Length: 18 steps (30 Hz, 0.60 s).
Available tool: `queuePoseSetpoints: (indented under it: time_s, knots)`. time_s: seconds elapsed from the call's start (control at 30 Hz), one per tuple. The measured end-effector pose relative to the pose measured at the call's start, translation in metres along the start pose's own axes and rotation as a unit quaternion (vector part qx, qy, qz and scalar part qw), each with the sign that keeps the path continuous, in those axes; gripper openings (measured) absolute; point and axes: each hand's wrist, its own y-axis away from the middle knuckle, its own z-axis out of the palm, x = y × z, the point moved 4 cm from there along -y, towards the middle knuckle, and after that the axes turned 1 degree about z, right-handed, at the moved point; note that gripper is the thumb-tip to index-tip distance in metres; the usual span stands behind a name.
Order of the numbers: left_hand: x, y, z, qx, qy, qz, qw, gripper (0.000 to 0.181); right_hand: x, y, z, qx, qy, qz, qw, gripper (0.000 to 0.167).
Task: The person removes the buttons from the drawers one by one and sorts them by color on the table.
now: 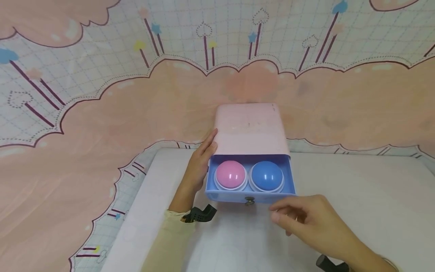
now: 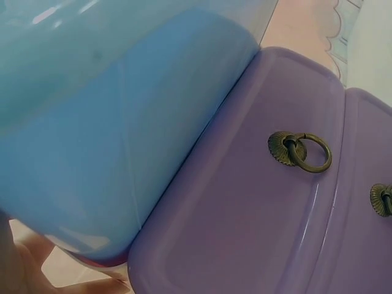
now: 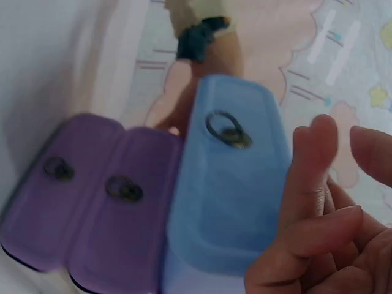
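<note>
White table (image 1: pixel 360 192), left fingers (image 1: pixel 207 141) against cabinet (image 1: pixel 249 130), right fingers (image 1: pixel 293 202) by pulled-out drawer (image 1: pixel 227 196)

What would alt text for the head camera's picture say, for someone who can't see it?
A blue drawer stands open in a pink-topped box, holding a pink dome at left and a blue dome at right, both white-rimmed. The person's left hand rests against the box's left side; the empty right hand is close to the drawer's front right corner.
</note>
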Motion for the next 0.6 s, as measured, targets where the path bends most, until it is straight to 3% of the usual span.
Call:
queuePoseSetpoints:
  time_s: [0.17,0.27,0.37,0.5,0.6]
  knots:
    - [-0.002,-0.001,-0.001,0.002,-0.003,0.003,1.0000,0.051,-0.013,-0.004,-0.020,0.081,0.071,-0.058,0.9925,0.020]
    - [-0.002,-0.001,-0.001,0.001,-0.001,0.005,1.0000,0.051,-0.018,-0.009,-0.031,0.133,0.123,-0.097,0.9786,0.029]
    - [-0.001,-0.001,0.000,0.000,0.002,0.005,1.0000,0.051,-0.020,-0.018,-0.041,0.174,0.183,-0.106,0.9619,0.036]
    - [-0.001,-0.001,0.001,-0.001,0.004,0.004,1.0000,0.051,-0.018,-0.031,-0.048,0.178,0.242,-0.071,0.9511,0.043]
    - [-0.001,-0.001,0.000,0.003,-0.002,0.002,1.0000,0.051,-0.014,-0.041,-0.047,0.149,0.252,-0.056,0.9544,0.049]
